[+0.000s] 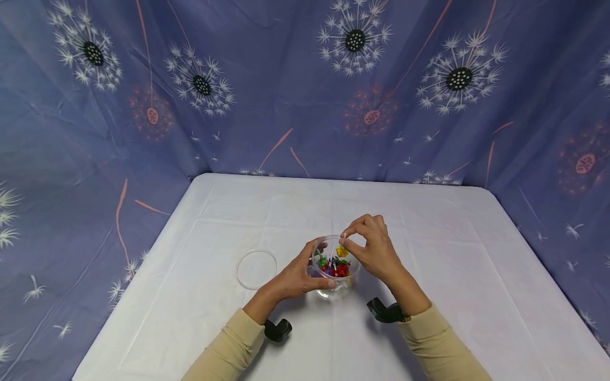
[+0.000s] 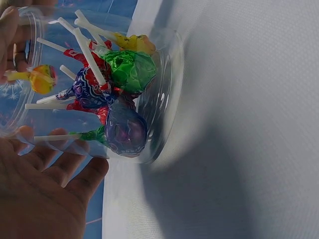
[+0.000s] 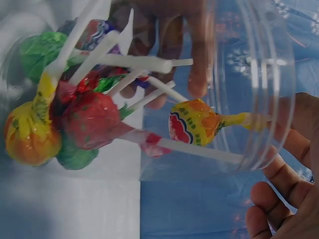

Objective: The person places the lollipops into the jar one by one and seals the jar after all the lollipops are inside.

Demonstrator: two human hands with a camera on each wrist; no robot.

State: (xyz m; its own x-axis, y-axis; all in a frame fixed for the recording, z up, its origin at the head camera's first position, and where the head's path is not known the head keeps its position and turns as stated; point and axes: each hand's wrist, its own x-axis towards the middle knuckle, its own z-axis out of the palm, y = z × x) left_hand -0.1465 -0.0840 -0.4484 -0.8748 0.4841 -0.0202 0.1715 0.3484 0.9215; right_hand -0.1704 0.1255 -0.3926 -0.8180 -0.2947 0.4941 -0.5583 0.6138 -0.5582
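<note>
My left hand (image 1: 299,272) holds a clear plastic jar (image 1: 339,290) from its left side, thumb in front and fingers behind. Inside lie several wrapped lollipops in red, green, purple and yellow; a green one (image 2: 130,72) and a red one (image 3: 92,119) show closely. At the jar's mouth, my right hand (image 1: 376,248) pinches a yellow lollipop (image 1: 341,251) by its stick. In the right wrist view that yellow lollipop (image 3: 193,122) hangs head-down inside the jar, just below the rim, apart from the yellow one (image 3: 32,134) at the bottom.
A clear round lid (image 1: 238,269) lies flat on the white-covered table (image 1: 429,238), left of the jar. Black wrist mounts (image 1: 383,311) sit under both forearms. A blue dandelion-print curtain (image 1: 286,79) hangs behind the table and along its sides.
</note>
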